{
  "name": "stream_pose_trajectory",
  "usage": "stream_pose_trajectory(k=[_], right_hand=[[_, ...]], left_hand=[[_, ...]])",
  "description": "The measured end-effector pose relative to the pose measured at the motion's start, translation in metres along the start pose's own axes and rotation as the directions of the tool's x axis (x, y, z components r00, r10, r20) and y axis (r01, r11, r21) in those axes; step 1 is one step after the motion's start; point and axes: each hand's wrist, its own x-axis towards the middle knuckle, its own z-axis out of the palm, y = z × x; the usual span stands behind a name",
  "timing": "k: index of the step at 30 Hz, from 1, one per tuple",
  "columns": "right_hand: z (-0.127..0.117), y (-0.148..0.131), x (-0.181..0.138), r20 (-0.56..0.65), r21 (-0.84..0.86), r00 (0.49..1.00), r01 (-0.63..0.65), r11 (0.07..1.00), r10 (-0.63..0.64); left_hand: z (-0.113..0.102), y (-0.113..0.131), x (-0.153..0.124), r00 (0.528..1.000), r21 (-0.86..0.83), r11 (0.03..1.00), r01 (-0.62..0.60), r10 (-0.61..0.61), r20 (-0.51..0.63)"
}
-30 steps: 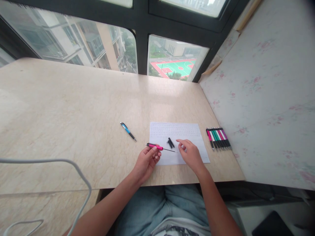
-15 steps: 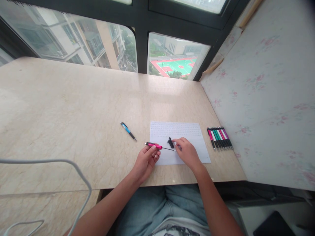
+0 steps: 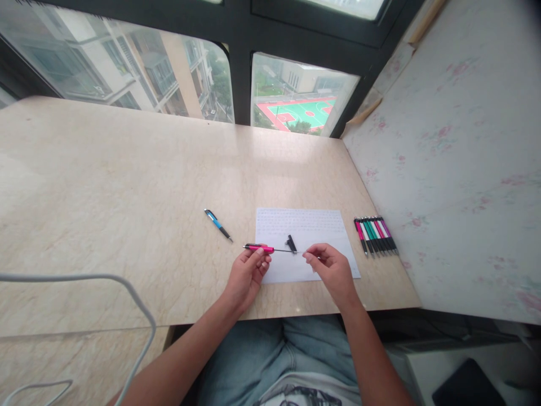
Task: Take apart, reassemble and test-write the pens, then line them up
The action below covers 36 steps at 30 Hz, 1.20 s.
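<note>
My left hand point(image 3: 249, 273) grips the pink barrel point(image 3: 262, 248) of a ballpoint pen, its black clip end pointing left. From the barrel's right end a thin dark refill point(image 3: 284, 251) sticks out over the paper. My right hand point(image 3: 330, 268) is closed in a pinch at the refill's pale tip; whether a small spring sits there is too fine to tell. Just behind the refill, a black pen grip point(image 3: 291, 243) lies on a sheet of paper point(image 3: 313, 223) with lines of writing, and a small dark piece touches it.
A blue and black pen point(image 3: 218, 225) lies left of the paper. On the right, by the wall point(image 3: 448, 186), several pens point(image 3: 374, 237) in mixed colours form a row. A pale cable point(image 3: 122, 281) loops at the left. The window point(image 3: 240, 84) stands behind the tabletop point(image 3: 127, 186).
My right hand has drawn back slightly from the black grip and now pinches at the refill's tip. The left hand and pen have shifted a little left and up, levelling the refill.
</note>
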Motion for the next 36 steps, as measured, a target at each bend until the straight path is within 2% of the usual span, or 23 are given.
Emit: stream_pose_trajectory(k=[4, 15, 28, 32, 36], right_hand=[[0.003, -0.007, -0.004, -0.02, 0.047, 1.0, 0.011, 0.999, -0.01], [0.008, -0.004, -0.004, -0.001, 0.012, 0.999, 0.048, 0.999, -0.048], [0.024, -0.01, -0.005, 0.039, -0.113, 0.995, 0.1, 0.989, -0.096], [0.023, -0.008, -0.005, 0.049, -0.129, 0.991, 0.13, 0.983, -0.124], [0.015, 0.001, -0.003, 0.12, -0.195, 0.982, 0.164, 0.967, -0.143]], left_hand=[[0.0, 0.0, 0.0, 1.0, -0.003, 1.0, -0.001, 0.001, -0.005], [0.002, 0.002, -0.002, 1.0, -0.011, 1.0, 0.014, -0.014, 0.013], [0.003, 0.001, -0.005, 0.999, 0.006, 0.999, 0.031, -0.031, 0.035], [0.002, 0.001, -0.004, 0.999, 0.014, 1.0, 0.027, -0.028, 0.026], [0.002, 0.001, -0.003, 1.0, 0.005, 1.0, 0.007, -0.007, 0.016]])
